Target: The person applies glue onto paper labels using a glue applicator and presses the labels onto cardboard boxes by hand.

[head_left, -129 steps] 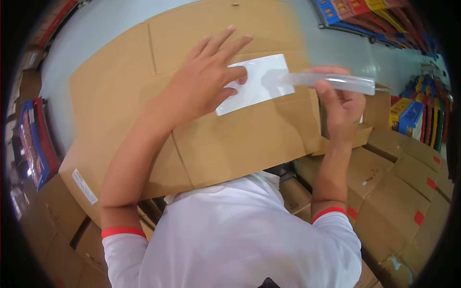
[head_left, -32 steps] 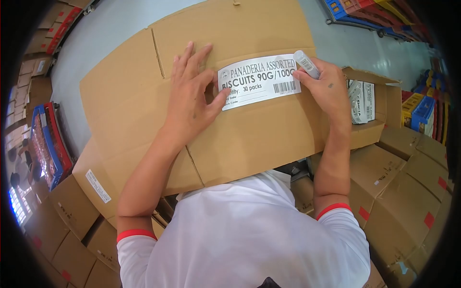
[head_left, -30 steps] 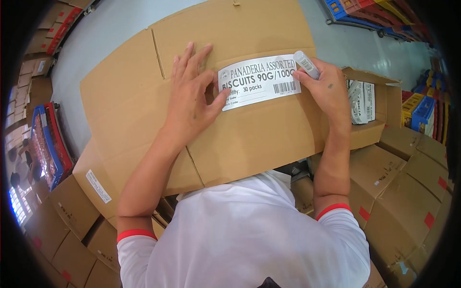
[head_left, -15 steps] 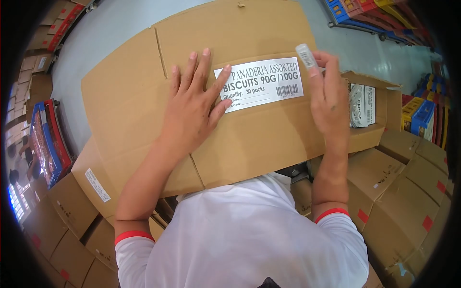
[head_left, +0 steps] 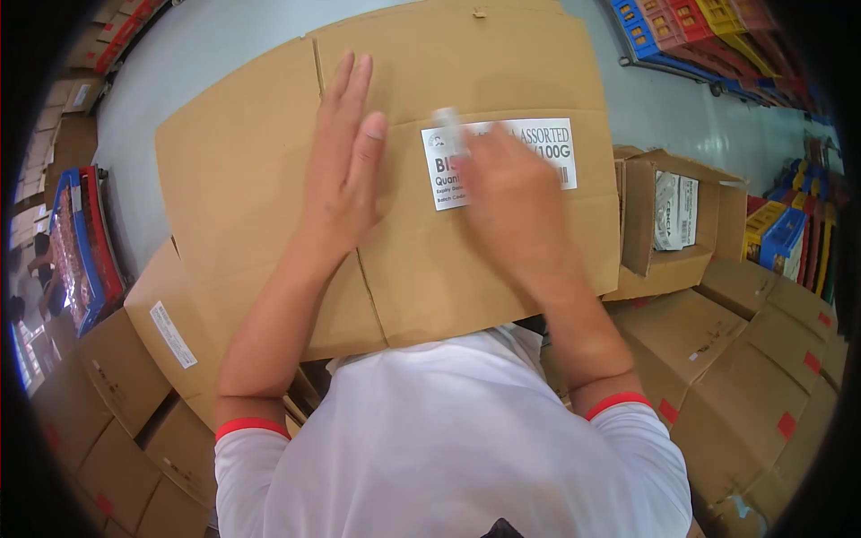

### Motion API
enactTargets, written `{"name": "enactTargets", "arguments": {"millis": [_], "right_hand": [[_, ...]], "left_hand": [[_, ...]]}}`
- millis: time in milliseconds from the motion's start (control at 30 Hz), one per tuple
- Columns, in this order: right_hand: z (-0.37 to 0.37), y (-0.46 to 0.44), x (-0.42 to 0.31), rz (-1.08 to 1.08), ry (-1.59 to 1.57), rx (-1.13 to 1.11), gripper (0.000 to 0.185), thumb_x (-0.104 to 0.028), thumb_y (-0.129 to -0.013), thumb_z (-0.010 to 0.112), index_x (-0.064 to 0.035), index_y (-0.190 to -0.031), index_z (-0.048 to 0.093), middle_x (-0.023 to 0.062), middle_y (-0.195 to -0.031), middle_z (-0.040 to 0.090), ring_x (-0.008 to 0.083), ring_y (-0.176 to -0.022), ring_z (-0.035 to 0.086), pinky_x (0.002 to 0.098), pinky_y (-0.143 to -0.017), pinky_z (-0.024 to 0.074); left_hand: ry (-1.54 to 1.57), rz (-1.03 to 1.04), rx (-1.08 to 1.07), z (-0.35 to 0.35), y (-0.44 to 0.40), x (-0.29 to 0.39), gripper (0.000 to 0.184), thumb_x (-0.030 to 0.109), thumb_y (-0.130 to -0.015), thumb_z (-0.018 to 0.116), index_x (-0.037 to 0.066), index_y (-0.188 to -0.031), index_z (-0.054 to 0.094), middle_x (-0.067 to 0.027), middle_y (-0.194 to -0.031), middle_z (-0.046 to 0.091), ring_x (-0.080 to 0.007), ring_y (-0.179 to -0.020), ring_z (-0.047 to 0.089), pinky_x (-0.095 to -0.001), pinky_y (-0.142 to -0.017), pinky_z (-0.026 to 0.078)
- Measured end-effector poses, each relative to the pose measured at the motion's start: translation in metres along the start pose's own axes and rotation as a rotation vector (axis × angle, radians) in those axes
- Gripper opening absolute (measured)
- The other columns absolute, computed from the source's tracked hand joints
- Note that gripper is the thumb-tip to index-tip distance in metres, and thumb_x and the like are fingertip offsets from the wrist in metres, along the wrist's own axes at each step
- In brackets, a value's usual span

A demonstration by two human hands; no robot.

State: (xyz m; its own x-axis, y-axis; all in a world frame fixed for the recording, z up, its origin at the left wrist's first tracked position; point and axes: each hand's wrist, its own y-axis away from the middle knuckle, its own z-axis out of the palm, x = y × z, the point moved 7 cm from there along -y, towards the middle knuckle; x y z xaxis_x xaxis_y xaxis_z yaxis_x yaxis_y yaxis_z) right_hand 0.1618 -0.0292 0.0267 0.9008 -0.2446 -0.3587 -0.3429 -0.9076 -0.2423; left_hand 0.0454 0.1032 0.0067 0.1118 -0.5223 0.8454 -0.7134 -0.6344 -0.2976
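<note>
A flattened brown cardboard box [head_left: 242, 179] lies in front of me. On its right part sits a white printed label [head_left: 543, 134] for assorted biscuits. My right hand [head_left: 516, 202] is over the label and partly hides its print. It is closed around a small whitish tube [head_left: 446, 118], which is smeared by motion at the label's left side. My left hand [head_left: 341, 170] is left of the label, turned on its edge, fingers stretched out and holding nothing. Whether it touches the cardboard I cannot tell.
An open carton [head_left: 704, 215] with printed white packs [head_left: 674, 211] stands to the right. Closed cartons [head_left: 744, 377] lie around me on both sides. Coloured crates stand on a wheeled base [head_left: 668, 67] at the upper right, and a blue-and-red crate [head_left: 85, 242] stands at left.
My right hand has swung left from the label's right edge onto it, carrying the tube. My left hand has lifted off the label's left edge and turned sideways.
</note>
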Motion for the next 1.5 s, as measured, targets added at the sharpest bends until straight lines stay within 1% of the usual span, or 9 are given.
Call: {"name": "enactTargets", "arguments": {"millis": [133,233,300,433,600,833,1100,1300,1500], "right_hand": [[0.036,-0.012,-0.058,-0.123,-0.084,-0.170,0.012,-0.010,-0.096,0.067,-0.0036,-0.106,0.069,0.0131,-0.094,0.065,0.0347,-0.084,0.067,0.0456,-0.071,0.0557],[0.013,-0.010,-0.009,-0.019,-0.106,-0.012,0.016,-0.013,-0.097,0.068,-0.0034,-0.109,0.071,0.0131,-0.094,0.068,0.0345,-0.083,0.067,0.0456,-0.072,0.0554],[-0.015,0.000,0.048,0.138,-0.065,0.111,0.023,-0.016,-0.095,0.073,-0.0036,-0.114,0.074,0.0128,-0.094,0.070,0.0342,-0.083,0.068,0.0437,-0.071,0.0546],[-0.059,0.031,0.125,0.396,0.109,0.089,0.027,-0.018,-0.095,0.074,-0.0033,-0.118,0.073,0.0149,-0.096,0.069,0.0349,-0.082,0.068,0.0451,-0.070,0.0535],[-0.054,0.044,0.106,0.409,-0.009,0.119,0.031,-0.014,-0.090,0.079,-0.0021,-0.118,0.073,0.0148,-0.095,0.069,0.0353,-0.076,0.065,0.0433,-0.069,0.0529],[-0.030,0.053,0.135,0.661,-0.769,0.270,0.022,-0.008,-0.096,0.075,-0.0001,-0.117,0.071,-0.0003,-0.083,0.067,0.0038,-0.073,0.063,0.0231,-0.065,0.0507],[-0.027,0.068,0.164,0.684,-1.167,0.585,0.036,-0.027,-0.104,0.065,0.0012,-0.127,0.061,0.0044,-0.076,0.065,0.0091,-0.065,0.061,0.0228,-0.058,0.0447],[-0.032,0.075,0.167,0.655,-1.266,0.729,0.036,-0.027,-0.104,0.063,0.0008,-0.127,0.059,0.0051,-0.077,0.063,0.0106,-0.063,0.060,0.0239,-0.058,0.0457],[-0.035,0.076,0.164,0.646,-1.184,0.806,0.040,-0.027,-0.105,0.060,0.0024,-0.132,0.057,0.0123,-0.087,0.069,0.0101,-0.063,0.059,0.0238,-0.057,0.0466]], "left_hand": [[0.085,-0.047,-0.015,-0.006,-0.004,-0.007,0.056,0.033,-0.115,0.038,0.004,-0.162,0.041,-0.0255,-0.171,0.028,-0.0409,-0.159,0.025,-0.0469,-0.129,0.021],[-0.045,0.004,-0.123,-0.004,0.000,-0.003,0.054,0.034,-0.114,0.040,0.010,-0.162,0.044,-0.0230,-0.172,0.027,-0.0410,-0.160,0.023,-0.0488,-0.129,0.020],[-0.456,0.141,-0.291,0.010,0.005,0.005,0.053,0.041,-0.113,0.042,0.019,-0.162,0.047,-0.0181,-0.174,0.025,-0.0403,-0.161,0.021,-0.0526,-0.129,0.020],[-0.761,0.247,-0.422,0.026,0.012,0.009,0.053,0.044,-0.113,0.039,0.023,-0.161,0.049,-0.0161,-0.175,0.022,-0.0392,-0.161,0.019,-0.0539,-0.130,0.017],[-0.820,0.222,-0.494,0.025,0.025,0.015,0.057,0.050,-0.111,0.040,0.025,-0.161,0.047,-0.0175,-0.174,0.024,-0.0430,-0.160,0.020,-0.0578,-0.129,0.016],[-0.824,0.257,-0.787,0.021,0.093,0.035,0.062,0.057,-0.109,0.039,0.027,-0.162,0.045,-0.0206,-0.172,0.029,-0.0439,-0.159,0.024,-0.0592,-0.129,0.017],[-0.685,0.293,-0.636,0.089,0.011,0.043,0.089,0.057,-0.104,0.051,-0.006,-0.162,0.029,-0.0220,-0.171,0.029,-0.0361,-0.160,0.025,-0.0485,-0.131,0.018],[-0.611,0.553,-0.584,0.195,-0.010,0.068,0.091,0.062,-0.104,0.047,-0.007,-0.161,0.031,-0.0219,-0.171,0.030,-0.0332,-0.161,0.024,-0.0451,-0.132,0.016],[-0.580,0.705,-0.830,0.183,0.060,0.088,0.091,0.063,-0.104,0.045,-0.006,-0.161,0.032,-0.0200,-0.171,0.031,-0.0309,-0.161,0.023,-0.0462,-0.133,0.014]]}}
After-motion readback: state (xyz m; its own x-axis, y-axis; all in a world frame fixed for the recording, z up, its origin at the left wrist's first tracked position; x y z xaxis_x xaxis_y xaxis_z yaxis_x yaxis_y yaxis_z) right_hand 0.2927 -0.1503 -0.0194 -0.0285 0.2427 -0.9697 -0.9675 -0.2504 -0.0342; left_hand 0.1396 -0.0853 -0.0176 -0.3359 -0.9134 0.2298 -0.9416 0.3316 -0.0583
